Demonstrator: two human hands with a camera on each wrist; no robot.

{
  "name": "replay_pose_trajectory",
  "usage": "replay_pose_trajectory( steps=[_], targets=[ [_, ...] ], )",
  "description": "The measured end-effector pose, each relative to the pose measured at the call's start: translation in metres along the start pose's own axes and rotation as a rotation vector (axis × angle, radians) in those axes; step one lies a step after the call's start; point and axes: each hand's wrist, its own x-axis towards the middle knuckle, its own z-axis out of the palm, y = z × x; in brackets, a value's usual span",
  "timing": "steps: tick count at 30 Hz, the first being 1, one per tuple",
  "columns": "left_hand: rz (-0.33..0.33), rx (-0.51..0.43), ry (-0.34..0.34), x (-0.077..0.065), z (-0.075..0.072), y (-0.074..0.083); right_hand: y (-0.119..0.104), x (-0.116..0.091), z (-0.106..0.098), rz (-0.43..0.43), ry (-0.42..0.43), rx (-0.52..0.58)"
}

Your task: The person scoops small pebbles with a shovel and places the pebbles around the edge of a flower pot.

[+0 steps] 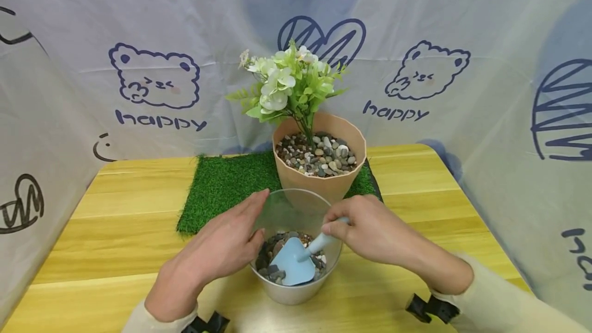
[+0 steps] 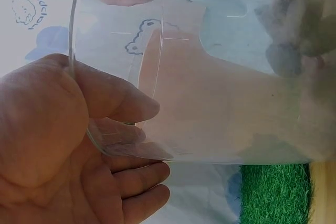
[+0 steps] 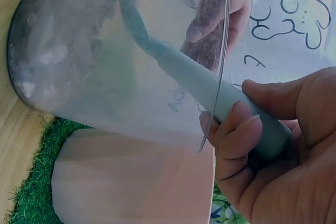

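A clear container [image 1: 292, 296] with grey and white stones [image 1: 274, 274] at its bottom stands on the table in front of me. My left hand [image 1: 217, 245] holds its left wall, the thumb [image 2: 126, 98] over the rim and the other fingers outside. In my right hand [image 1: 374, 230] is the handle of a light blue hand shovel [image 1: 296, 263], gripped at the container's right rim. The blade lies tilted among the stones, pointing down and to the left. Through the clear wall the right wrist view shows the shovel's neck.
Behind the container, a peach flowerpot [image 1: 319, 186] holds pebbles [image 1: 330, 155] and a white-flowered plant [image 1: 291, 81]. The pot stands on a green turf mat [image 1: 231, 179]. Printed cloth [image 1: 222, 14] hangs behind and beside the wooden table [image 1: 106, 245].
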Motion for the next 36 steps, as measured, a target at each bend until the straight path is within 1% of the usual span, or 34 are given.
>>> replay_pose_trajectory(
  steps=[3,5,8,10,11,13,15,18,20,22,25,27,30,33,34,36],
  targets=[
    [0.001,-0.001,-0.003,0.001,0.0,0.0,-0.001,-0.002,0.001,0.017,0.01,0.007],
    [0.0,-0.003,-0.004,0.001,0.0,-0.001,-0.003,-0.003,0.005,-0.002,0.016,-0.041],
    [0.0,-0.003,-0.004,0.002,-0.001,-0.001,-0.007,-0.005,0.012,-0.077,0.036,-0.165],
    [0.002,-0.001,-0.005,0.002,-0.001,-0.001,-0.01,-0.007,0.017,-0.161,0.061,-0.263],
    [0.002,-0.001,-0.005,0.002,-0.001,-0.001,-0.011,-0.008,0.019,-0.195,0.073,-0.295],
    [0.0,-0.001,-0.005,0.002,-0.001,-0.002,-0.013,-0.008,0.021,-0.236,0.086,-0.326],
    [-0.005,-0.002,-0.006,0.002,-0.001,-0.002,-0.012,-0.007,0.022,-0.236,0.087,-0.315],
    [-0.013,-0.01,-0.015,0.001,-0.001,-0.002,-0.01,-0.006,0.021,-0.194,0.085,-0.276],
    [-0.012,-0.012,-0.02,0.002,0.0,-0.002,-0.009,-0.006,0.02,-0.184,0.109,-0.289],
    [-0.009,-0.011,-0.022,0.002,0.001,-0.002,-0.009,-0.007,0.02,-0.202,0.149,-0.361],
    [-0.005,-0.005,-0.014,0.002,0.001,-0.002,-0.01,-0.008,0.02,-0.248,0.209,-0.543],
    [-0.005,-0.004,-0.01,0.001,0.001,-0.001,-0.012,-0.008,0.022,-0.271,0.227,-0.657],
    [-0.004,-0.002,-0.005,0.001,0.001,-0.001,-0.015,-0.006,0.027,-0.301,0.236,-0.779],
    [0.0,-0.002,0.001,0.001,0.0,-0.001,-0.018,-0.002,0.032,-0.337,0.214,-0.819],
    [-0.001,-0.002,0.003,0.001,0.0,-0.001,-0.019,-0.001,0.033,-0.347,0.197,-0.82],
    [-0.002,-0.005,0.002,0.001,0.001,0.0,-0.021,0.002,0.034,-0.353,0.158,-0.789]
  ],
)
